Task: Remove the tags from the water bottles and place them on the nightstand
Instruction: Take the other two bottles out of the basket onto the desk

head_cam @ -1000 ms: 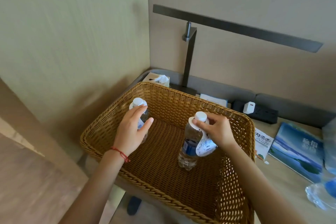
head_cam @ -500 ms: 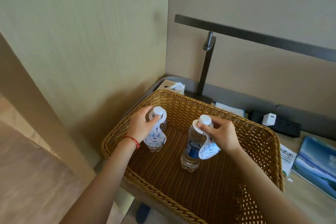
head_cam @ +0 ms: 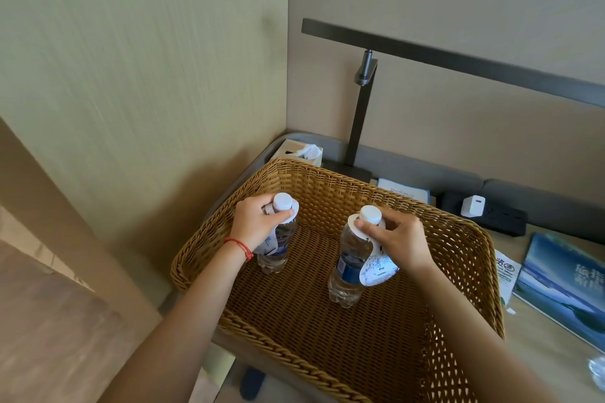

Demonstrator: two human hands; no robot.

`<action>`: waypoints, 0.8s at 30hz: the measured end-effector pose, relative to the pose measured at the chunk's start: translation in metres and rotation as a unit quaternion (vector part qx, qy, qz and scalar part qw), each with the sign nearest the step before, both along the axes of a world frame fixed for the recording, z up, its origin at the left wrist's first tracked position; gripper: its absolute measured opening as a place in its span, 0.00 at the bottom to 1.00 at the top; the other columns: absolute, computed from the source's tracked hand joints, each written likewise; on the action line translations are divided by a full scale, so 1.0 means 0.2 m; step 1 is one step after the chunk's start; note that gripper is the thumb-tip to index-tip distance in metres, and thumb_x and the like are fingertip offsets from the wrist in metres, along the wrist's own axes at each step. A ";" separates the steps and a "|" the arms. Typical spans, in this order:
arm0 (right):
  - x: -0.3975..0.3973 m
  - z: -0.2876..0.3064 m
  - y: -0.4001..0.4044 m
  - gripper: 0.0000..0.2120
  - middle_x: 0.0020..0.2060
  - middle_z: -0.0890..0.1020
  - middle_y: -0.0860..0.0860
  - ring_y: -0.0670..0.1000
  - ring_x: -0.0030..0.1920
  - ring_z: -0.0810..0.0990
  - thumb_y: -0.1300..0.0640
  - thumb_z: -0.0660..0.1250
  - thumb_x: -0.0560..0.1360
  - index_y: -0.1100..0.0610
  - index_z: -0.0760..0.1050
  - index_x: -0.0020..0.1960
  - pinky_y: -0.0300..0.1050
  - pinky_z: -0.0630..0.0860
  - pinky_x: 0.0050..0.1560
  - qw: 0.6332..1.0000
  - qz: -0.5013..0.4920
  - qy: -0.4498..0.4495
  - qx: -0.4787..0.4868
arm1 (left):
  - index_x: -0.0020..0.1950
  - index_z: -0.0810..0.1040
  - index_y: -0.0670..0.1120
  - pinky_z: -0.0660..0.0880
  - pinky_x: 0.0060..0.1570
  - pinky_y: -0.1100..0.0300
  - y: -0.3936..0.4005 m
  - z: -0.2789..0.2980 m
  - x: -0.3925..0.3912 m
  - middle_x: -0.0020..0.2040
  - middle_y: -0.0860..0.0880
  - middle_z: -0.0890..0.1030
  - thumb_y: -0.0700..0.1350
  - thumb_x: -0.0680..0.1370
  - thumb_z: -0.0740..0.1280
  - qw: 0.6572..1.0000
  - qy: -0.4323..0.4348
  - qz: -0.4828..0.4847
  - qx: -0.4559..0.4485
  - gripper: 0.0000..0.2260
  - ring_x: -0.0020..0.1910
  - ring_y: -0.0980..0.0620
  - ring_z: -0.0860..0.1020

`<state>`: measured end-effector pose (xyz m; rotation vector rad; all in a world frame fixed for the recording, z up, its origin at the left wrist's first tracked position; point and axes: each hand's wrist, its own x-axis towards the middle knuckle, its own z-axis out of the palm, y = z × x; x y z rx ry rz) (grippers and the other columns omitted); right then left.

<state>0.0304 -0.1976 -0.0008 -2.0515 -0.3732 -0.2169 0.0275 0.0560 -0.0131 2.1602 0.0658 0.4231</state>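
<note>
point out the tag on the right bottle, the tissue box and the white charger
tag on the right bottle (head_cam: 376,270): head view, on its printed lower lobe
tissue box (head_cam: 296,150): head view, on its top face
white charger (head_cam: 472,206): head view, on its front face

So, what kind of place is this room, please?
Probably a hotel room. A tissue box, a slim desk lamp and a travel brochure sit on the tabletop, and tagged water bottles stand in a wicker basket.

Bottle tag (head_cam: 376,271): I see blue Chinese characters, too small to read.
Blue booklet (head_cam: 569,288): white Chinese characters; I make out "旅".
White leaflet (head_cam: 506,271): black character and a round logo.
</note>
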 end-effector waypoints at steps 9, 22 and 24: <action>-0.02 0.02 -0.02 0.14 0.45 0.82 0.45 0.42 0.45 0.80 0.55 0.72 0.69 0.55 0.79 0.54 0.33 0.78 0.38 1.000 -0.020 0.000 0.007 | 0.43 0.83 0.45 0.69 0.30 0.73 0.00 0.02 -0.03 0.34 0.52 0.81 0.44 0.68 0.75 0.999 -0.028 0.014 -0.035 0.06 0.34 0.58 0.76; -0.17 0.12 -0.09 0.13 0.42 0.84 0.50 0.48 0.41 0.83 0.52 0.71 0.70 0.57 0.80 0.52 0.34 0.76 0.32 0.995 -0.098 -0.018 0.005 | 0.38 0.80 0.62 0.74 0.34 0.71 -0.11 0.16 -0.09 0.33 0.60 0.82 0.50 0.66 0.74 0.987 -0.074 -0.086 -0.114 0.07 0.37 0.64 0.79; -0.21 0.15 -0.09 0.14 0.43 0.83 0.50 0.49 0.42 0.83 0.51 0.70 0.70 0.57 0.80 0.52 0.41 0.78 0.35 0.993 -0.116 -0.024 0.005 | 0.37 0.80 0.62 0.73 0.32 0.70 -0.13 0.19 -0.09 0.32 0.62 0.82 0.52 0.66 0.73 0.986 -0.082 -0.096 -0.108 0.05 0.35 0.64 0.79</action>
